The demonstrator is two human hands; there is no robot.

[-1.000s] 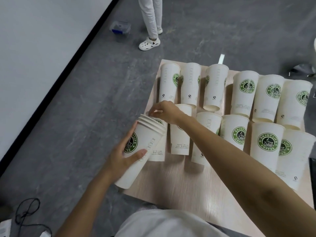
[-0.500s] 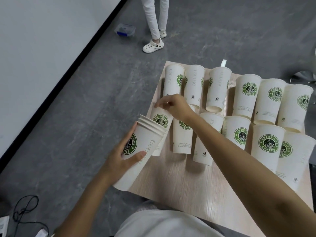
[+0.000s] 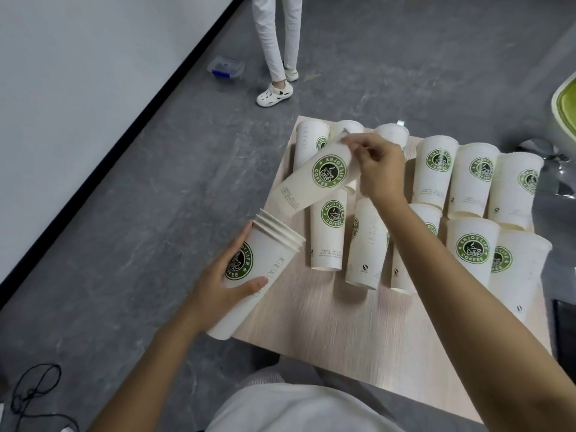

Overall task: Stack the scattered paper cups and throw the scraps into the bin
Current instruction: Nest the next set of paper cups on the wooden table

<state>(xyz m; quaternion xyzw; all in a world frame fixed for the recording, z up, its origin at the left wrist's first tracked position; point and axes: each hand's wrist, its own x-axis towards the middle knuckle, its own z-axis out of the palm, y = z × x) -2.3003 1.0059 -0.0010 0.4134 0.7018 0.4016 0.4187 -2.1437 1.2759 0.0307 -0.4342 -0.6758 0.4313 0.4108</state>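
The lifted cup (image 3: pixel 318 179) hung tilted over the left rear of the surface (image 3: pixel 311 322), clear of it, its logo facing up. Its small-print end pointed down-left toward the stack (image 3: pixel 265 269) and did not touch it. The right hand (image 3: pixel 378 169) pinched the cup at its upper right end, fingers curled round the edge. The left hand (image 3: pixel 224 275) gripped the stack at the surface's left edge, thumb across the front below the logo and fingers behind. The stack leaned with its nested rims up and to the right, and its base hung just past the near left corner.

The other cups (image 3: pixel 434 169) sat in two rough rows across the surface, close together, several touching their neighbours. One logo cup (image 3: pixel 328 232) lay right under the lifted cup's lower end. Whether these cups stood or lay flat could not be told.

Beyond the surface, a person's legs (image 3: pixel 276 42) in white trousers and white shoes stood on the grey floor (image 3: pixel 124 213). A clear box (image 3: pixel 226 67) with something blue in it sat just left of them, by the wall's black skirting. A black cable (image 3: pixel 34 391) curled on the floor at lower left.
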